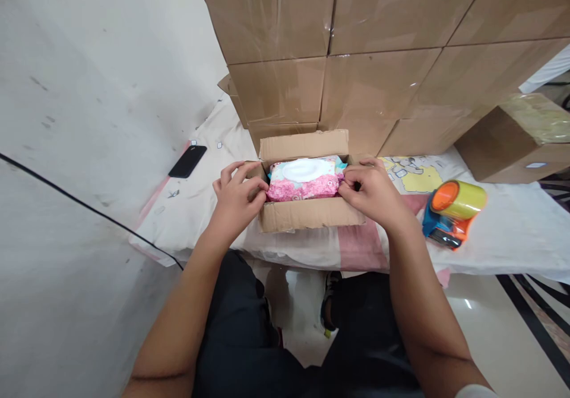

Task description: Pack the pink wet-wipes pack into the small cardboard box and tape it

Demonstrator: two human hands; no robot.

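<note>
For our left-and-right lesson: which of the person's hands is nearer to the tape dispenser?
Right. The right hand is left of the tape dispenser; the left hand is farther left, beyond the wipes pack.

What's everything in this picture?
Open box: one, brown, centre.
Soft pack: one, pink and blue, white lid, inside it.
Stacked boxes: at least six, brown, behind.
Separate box: one, brown, right.
Phone: one, black, left.
Tape dispenser: one, orange and blue with yellow roll, right.
Cloth: at least one, white with pink patches, under the open box.
Cable: one, black, left.
Wall: one, whitish, left.
Floor: one, pale, bottom.
Trousers: one pair, dark, bottom.
Shoe: at least one, dark, bottom.
Forearms: two, bare, below.
Left hand: one, bare, at the pack's left end.
Right hand: one, bare, at its right end.
</note>
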